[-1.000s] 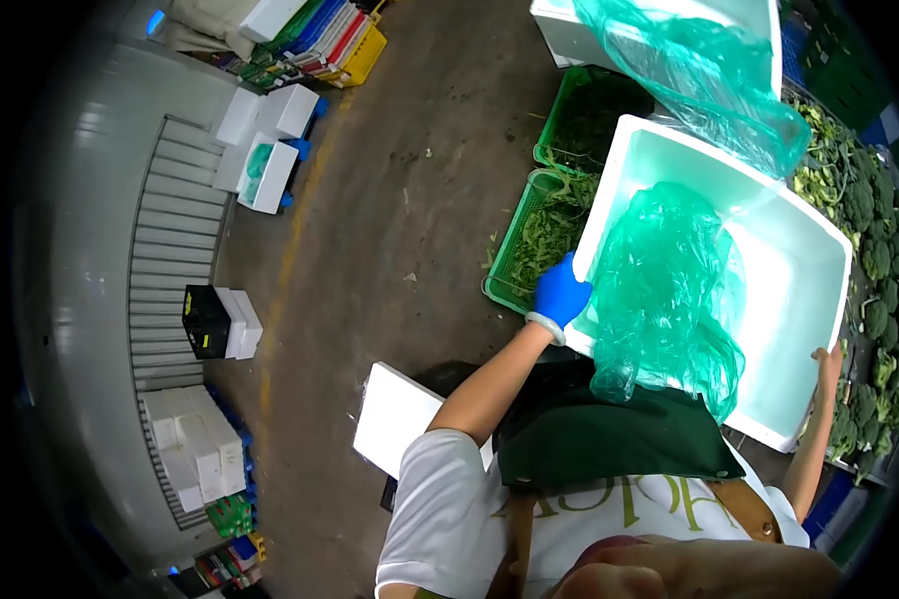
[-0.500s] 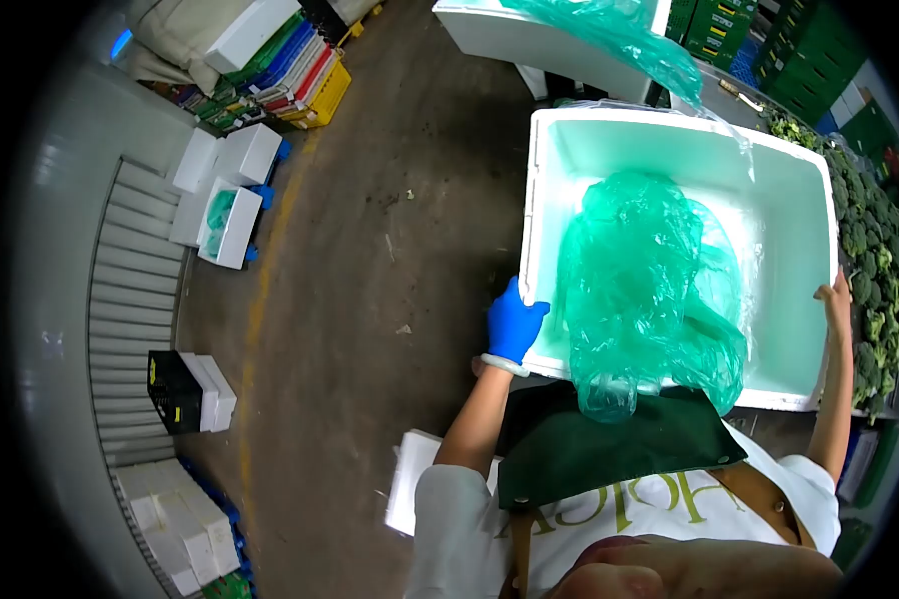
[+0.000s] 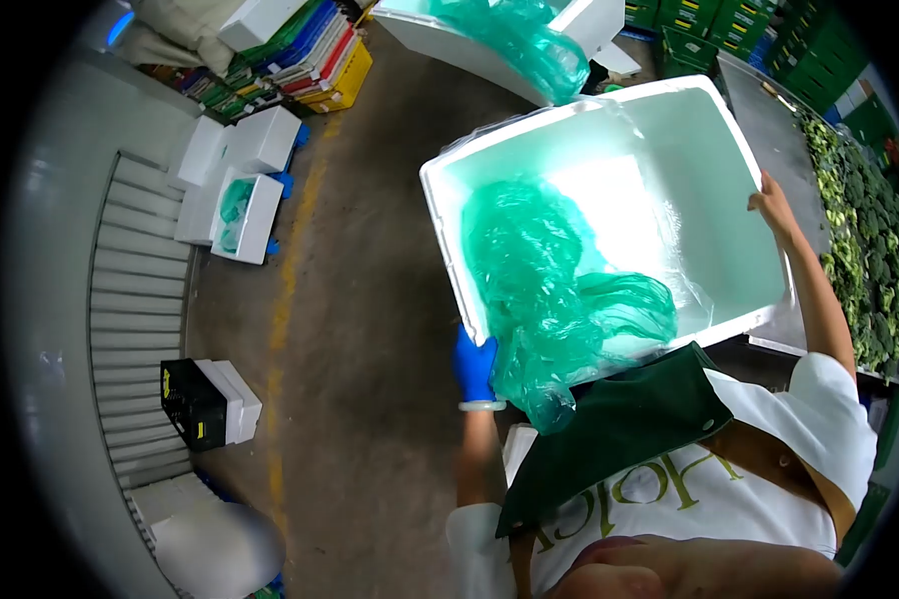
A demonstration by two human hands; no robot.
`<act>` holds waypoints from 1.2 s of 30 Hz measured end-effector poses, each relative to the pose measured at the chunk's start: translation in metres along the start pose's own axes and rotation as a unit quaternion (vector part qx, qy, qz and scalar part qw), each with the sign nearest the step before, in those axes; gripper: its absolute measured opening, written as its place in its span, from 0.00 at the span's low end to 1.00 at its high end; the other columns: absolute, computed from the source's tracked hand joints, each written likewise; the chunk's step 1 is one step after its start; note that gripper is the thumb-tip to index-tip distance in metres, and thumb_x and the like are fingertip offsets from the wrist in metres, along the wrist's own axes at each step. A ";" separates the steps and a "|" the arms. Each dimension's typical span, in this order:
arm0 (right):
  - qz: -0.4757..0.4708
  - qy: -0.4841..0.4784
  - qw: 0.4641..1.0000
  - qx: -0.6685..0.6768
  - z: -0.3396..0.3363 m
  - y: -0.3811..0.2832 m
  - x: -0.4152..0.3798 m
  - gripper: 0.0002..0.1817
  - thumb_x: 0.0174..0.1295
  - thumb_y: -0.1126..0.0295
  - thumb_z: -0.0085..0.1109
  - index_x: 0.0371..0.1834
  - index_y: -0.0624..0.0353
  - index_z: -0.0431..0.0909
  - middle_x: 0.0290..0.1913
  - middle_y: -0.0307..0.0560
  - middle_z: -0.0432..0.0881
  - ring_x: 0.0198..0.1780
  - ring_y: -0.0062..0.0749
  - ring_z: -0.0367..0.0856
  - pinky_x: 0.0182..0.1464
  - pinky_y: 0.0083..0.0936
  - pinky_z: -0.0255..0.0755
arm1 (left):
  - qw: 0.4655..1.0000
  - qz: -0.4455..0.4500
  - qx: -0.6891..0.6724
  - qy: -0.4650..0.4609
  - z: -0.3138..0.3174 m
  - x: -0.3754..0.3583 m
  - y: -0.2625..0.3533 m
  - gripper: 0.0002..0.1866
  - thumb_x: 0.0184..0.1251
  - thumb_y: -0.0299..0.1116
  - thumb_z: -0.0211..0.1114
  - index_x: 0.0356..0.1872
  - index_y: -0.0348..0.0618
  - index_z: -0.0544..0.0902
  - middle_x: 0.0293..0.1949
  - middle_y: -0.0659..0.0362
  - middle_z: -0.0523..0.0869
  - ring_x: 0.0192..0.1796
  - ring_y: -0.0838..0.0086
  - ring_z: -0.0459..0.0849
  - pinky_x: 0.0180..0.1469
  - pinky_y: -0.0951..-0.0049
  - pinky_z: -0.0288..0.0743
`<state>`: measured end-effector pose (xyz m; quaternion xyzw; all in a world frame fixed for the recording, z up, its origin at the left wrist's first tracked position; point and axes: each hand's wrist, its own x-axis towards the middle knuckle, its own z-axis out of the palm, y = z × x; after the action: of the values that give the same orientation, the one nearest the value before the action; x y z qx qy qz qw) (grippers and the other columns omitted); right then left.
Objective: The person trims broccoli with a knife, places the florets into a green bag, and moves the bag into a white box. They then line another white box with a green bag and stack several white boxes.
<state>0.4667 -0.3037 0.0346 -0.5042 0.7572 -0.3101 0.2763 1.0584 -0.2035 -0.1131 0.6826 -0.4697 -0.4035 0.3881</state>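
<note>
A large white styrofoam box [image 3: 694,225] is held in front of my body, its top facing me and turned at an angle. My left hand [image 3: 476,367], in a blue glove, grips the near left corner of the box. My bare right hand [image 3: 772,208] clasps the rim of its right wall, thumb over the edge. Inside, towards the left, lies a crumpled green plastic bag [image 3: 539,270]. Part of the bag hangs over the near rim against my dark green apron [image 3: 619,424].
Another styrofoam box [image 3: 459,55] with a green bag stands ahead. On the right, a metal table [image 3: 769,130] carries many broccoli heads [image 3: 874,240]. Green crates [image 3: 689,20] are stacked behind. Along the left wall are more styrofoam boxes [image 3: 245,215] and a black crate [image 3: 192,404].
The styrofoam box has shifted left and turned counterclockwise in the view, away from the broccoli table. Both hands have kept their hold, and the green bag has moved with the box.
</note>
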 end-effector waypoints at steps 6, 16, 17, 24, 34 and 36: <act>-0.155 -0.073 0.984 -0.048 0.129 -0.085 0.072 0.23 0.43 0.77 0.56 0.48 0.67 0.72 0.31 0.49 0.75 0.36 0.37 0.75 0.40 0.31 0.70 | 0.987 -0.082 -0.046 0.128 -0.055 -0.051 -0.034 0.19 0.55 0.25 0.66 0.50 0.33 0.77 0.39 0.48 0.86 0.40 0.64 0.86 0.41 0.64 0.78; -0.316 -0.255 0.899 -0.163 0.355 -0.264 0.117 0.15 0.47 0.75 0.57 0.38 0.64 0.69 0.29 0.62 0.78 0.37 0.60 0.80 0.42 0.44 0.72 | 0.919 -0.219 0.004 0.329 -0.092 -0.114 -0.075 0.29 0.53 0.33 0.71 0.56 0.31 0.77 0.49 0.43 0.85 0.52 0.55 0.84 0.52 0.58 0.75; -0.322 -0.269 0.892 -0.167 0.381 -0.274 0.122 0.14 0.48 0.75 0.57 0.39 0.64 0.69 0.30 0.64 0.78 0.38 0.60 0.80 0.43 0.44 0.72 | 0.911 -0.189 0.004 0.366 -0.091 -0.116 -0.099 0.30 0.52 0.34 0.73 0.56 0.31 0.76 0.49 0.42 0.84 0.52 0.54 0.84 0.52 0.58 0.76; -0.369 -0.350 0.843 -0.176 0.487 -0.383 0.122 0.26 0.47 0.74 0.56 0.54 0.68 0.72 0.39 0.70 0.82 0.45 0.59 0.82 0.49 0.42 0.73 | 0.858 -0.277 -0.020 0.433 -0.121 -0.099 -0.078 0.29 0.51 0.34 0.74 0.55 0.33 0.77 0.47 0.44 0.86 0.49 0.55 0.85 0.50 0.60 0.77; -0.421 -0.352 0.819 -0.168 0.562 -0.429 0.150 0.31 0.46 0.72 0.55 0.57 0.72 0.68 0.36 0.72 0.82 0.43 0.63 0.82 0.49 0.45 0.74 | 0.835 -0.283 -0.044 0.470 -0.170 -0.050 -0.051 0.29 0.50 0.33 0.74 0.55 0.34 0.78 0.47 0.45 0.86 0.49 0.57 0.85 0.50 0.61 0.77; -0.414 -0.327 0.830 -0.181 0.567 -0.431 0.149 0.31 0.45 0.72 0.55 0.57 0.72 0.68 0.37 0.73 0.82 0.44 0.64 0.82 0.50 0.45 0.74 | 0.842 -0.284 -0.044 0.456 -0.186 -0.037 -0.061 0.29 0.50 0.33 0.73 0.55 0.35 0.78 0.47 0.45 0.86 0.49 0.56 0.85 0.50 0.61 0.77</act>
<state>1.0864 -0.6803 -0.0302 -0.8834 0.3857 -0.0699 0.2568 1.2401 -0.1243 -0.0918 0.8753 -0.0065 -0.1595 0.4565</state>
